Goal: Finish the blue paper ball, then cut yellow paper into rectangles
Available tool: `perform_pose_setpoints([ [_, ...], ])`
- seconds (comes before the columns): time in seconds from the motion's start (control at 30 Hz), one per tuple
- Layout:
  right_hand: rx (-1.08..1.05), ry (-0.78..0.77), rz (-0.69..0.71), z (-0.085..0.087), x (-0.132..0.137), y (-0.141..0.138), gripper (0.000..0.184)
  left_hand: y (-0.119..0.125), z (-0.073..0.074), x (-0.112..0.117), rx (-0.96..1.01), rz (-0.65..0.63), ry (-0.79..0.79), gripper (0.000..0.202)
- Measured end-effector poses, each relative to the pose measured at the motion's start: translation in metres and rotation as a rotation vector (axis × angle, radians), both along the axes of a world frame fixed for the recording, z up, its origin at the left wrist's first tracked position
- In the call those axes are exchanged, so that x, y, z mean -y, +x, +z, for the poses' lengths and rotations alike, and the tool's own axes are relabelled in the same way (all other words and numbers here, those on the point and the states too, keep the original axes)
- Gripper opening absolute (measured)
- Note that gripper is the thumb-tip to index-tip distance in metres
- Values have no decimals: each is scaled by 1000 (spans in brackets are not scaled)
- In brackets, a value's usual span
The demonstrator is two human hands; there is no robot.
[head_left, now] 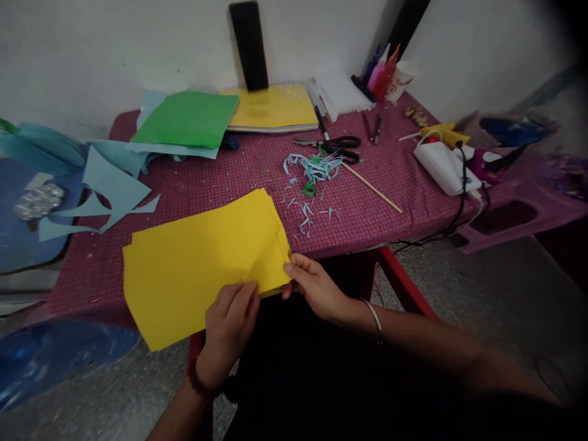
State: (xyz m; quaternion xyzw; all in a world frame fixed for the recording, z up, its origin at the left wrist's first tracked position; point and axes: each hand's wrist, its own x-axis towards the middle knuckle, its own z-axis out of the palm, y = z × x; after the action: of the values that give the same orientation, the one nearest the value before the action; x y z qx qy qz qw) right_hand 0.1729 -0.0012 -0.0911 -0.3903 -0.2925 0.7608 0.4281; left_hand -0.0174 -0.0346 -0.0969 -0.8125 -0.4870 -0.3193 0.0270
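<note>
A stack of yellow paper sheets lies at a slant over the near edge of the table, its layers slightly out of line. My right hand pinches the stack's right corner, thumb on top and fingers partly hidden below. My left hand is at the near edge of the same sheets, its fingers bent together and pressed on the paper; its thumb is hard to make out. Beyond the stack lie curled light-blue paper strips, a small green paper roll and black-handled scissors.
A thin wooden stick lies right of the strips. Behind are green paper, a yellow-topped paper pile and glue bottles. Cut light-blue paper lies left. A white power box with cables stands right.
</note>
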Motion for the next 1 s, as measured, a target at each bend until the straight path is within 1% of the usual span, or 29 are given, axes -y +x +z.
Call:
perform_pose_setpoints([
  [0.07,-41,-14,-2,0,0,-1,30,0,-1,0,36,10,1,25],
  [0.13,-28,-9,2,0,0,-1,30,0,-2,0,60,15,-5,26],
  [0.2,35,24,-15,1,0,0,27,-1,-1,0,55,12,-11,26],
  [0.3,134,103,-56,2,-1,1,24,-1,1,0,13,-4,27,28],
  [0.4,183,205,-55,2,-3,2,38,0,3,-1,-1,-2,70,34],
  [0.43,195,232,-54,1,-3,3,37,0,3,-2,4,7,77,35],
  [0.5,227,257,-32,1,-4,4,23,0,3,-2,9,25,90,37],
  [0.53,244,246,-6,1,-4,5,16,-1,4,-3,1,31,102,37],
  [0.57,256,223,25,1,-5,6,12,-2,4,-3,-16,30,114,37],
  [0.6,259,196,59,2,-6,7,15,-3,5,-3,-42,24,125,37],
  [0.73,233,110,202,5,-12,12,39,-6,10,-4,-171,-36,130,38],
  [0.8,252,95,255,7,-15,13,43,-5,14,-4,-210,-70,103,42],
  [0.87,269,91,255,8,-17,12,41,-3,16,-3,-239,-128,74,47],
  [0.93,261,92,225,8,-17,10,42,0,17,-1,-262,-193,43,51],
  [1.0,247,103,191,7,-15,10,44,4,16,1,-263,-221,13,50],
])
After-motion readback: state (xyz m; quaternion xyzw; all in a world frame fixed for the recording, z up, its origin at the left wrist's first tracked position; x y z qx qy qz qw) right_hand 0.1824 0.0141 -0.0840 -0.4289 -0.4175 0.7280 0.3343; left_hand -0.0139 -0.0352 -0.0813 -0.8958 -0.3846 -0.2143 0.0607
